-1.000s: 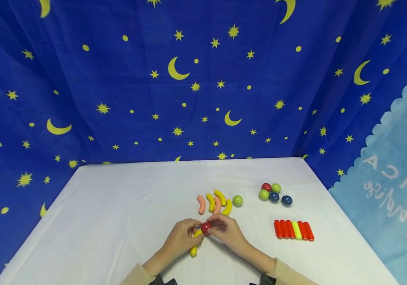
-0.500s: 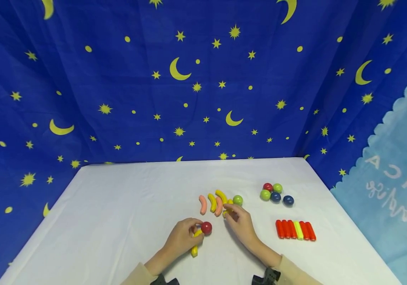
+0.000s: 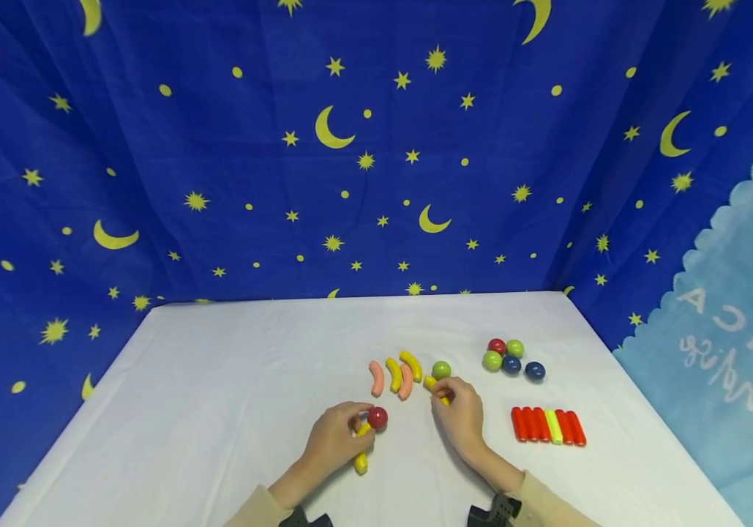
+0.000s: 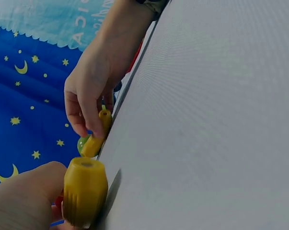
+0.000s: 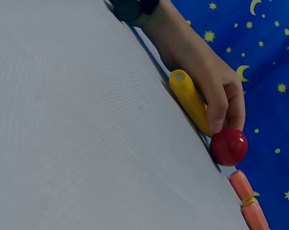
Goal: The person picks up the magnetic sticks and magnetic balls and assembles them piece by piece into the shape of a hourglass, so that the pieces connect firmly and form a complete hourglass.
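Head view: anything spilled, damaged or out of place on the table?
Nothing looks spilled or damaged. Mild oddities: one yellow-green stick breaks the row of red sticks, and a blue ball sits slightly apart from the nearby group of balls.

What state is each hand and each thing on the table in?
Left hand: pinching near yellow banana
Right hand: pinching another yellow banana
Near red ball: beside left hand
Two pink bananas and two yellow ones: lying ungripped
Green ball beyond right hand: ungripped
Five balls at right: ungripped, grouped
Stick row: flat, side by side
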Available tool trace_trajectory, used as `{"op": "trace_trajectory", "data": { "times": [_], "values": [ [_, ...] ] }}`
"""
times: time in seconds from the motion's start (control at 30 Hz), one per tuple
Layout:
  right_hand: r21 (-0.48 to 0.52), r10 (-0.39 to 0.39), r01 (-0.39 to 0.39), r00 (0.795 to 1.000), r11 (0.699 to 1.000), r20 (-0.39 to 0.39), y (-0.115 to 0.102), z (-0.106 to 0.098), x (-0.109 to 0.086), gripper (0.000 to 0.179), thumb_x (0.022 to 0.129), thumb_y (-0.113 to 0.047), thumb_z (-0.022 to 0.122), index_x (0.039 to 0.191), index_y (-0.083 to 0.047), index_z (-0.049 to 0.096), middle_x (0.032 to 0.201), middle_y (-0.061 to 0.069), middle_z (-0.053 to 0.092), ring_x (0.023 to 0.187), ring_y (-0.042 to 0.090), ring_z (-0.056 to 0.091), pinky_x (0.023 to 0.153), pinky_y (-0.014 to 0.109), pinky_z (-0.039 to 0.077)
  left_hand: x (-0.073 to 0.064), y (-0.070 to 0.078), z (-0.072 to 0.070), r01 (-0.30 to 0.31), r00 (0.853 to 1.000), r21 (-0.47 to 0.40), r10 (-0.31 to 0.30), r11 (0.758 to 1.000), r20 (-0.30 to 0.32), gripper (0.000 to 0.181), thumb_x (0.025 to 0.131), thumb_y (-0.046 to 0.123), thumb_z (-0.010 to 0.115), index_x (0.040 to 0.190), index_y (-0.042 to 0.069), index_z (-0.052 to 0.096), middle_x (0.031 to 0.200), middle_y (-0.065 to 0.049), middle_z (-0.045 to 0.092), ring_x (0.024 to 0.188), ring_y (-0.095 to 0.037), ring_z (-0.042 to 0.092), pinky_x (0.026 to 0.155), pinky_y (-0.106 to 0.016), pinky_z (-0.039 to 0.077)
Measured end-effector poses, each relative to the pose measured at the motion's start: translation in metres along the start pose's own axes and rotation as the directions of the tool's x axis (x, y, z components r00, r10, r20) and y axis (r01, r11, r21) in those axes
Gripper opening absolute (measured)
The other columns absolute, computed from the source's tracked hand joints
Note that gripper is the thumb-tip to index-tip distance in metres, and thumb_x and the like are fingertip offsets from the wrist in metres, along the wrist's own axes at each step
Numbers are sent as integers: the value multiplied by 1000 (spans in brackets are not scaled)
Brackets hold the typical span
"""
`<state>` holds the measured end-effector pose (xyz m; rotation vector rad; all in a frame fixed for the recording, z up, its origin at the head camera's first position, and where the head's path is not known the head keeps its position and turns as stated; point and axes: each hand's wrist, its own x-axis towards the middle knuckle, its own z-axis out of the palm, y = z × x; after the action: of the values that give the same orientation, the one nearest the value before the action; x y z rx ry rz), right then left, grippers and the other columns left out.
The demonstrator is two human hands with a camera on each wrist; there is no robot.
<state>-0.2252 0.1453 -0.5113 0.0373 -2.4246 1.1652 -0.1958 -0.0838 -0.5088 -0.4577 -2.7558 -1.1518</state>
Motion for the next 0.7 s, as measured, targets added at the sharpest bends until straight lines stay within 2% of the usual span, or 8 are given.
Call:
{"op": "trace_trajectory", "data": {
  "times": [0.17, 0.37, 0.53, 0.7],
  "values": [
    [64, 68, -71, 997, 995, 45, 1, -2, 1, 23, 68, 11, 68, 86, -3, 67, 86, 7, 61, 79, 15, 56, 72, 22, 50, 0, 0, -1, 27, 999, -9, -27, 1000, -33, 36, 70, 19, 77, 105, 11, 71, 65, 11, 50, 57, 0, 40, 51, -16, 34],
    [54, 85, -89, 993, 995, 83, 1, -1, 0, 24, 69, 7, 72, 90, -4, 69, 91, 8, 63, 81, 15, 58, 72, 22, 50, 1, -1, -2, 33, 996, -45, -37, 998, -78, 35, 68, 15, 77, 102, 8, 71, 68, 9, 50, 57, 0, 40, 51, -16, 35],
    [85, 82, -90, 992, 992, 93, 2, 1, -2, 20, 70, 4, 72, 88, -5, 69, 89, 7, 66, 79, 13, 58, 71, 20, 50, 1, -1, -1, 25, 996, -34, -28, 999, -88, 34, 67, 14, 76, 101, 9, 71, 71, 9, 52, 58, 0, 40, 51, -16, 35],
    [174, 35, -56, 992, 983, 120, -1, 2, -6, 23, 68, 6, 73, 87, -5, 68, 86, 6, 67, 77, 11, 58, 69, 20, 49, 1, -2, -1, 19, 996, -57, -24, 998, -91, 34, 67, 12, 75, 100, 8, 71, 72, 9, 54, 57, 0, 40, 51, -16, 35]
  ]
}}
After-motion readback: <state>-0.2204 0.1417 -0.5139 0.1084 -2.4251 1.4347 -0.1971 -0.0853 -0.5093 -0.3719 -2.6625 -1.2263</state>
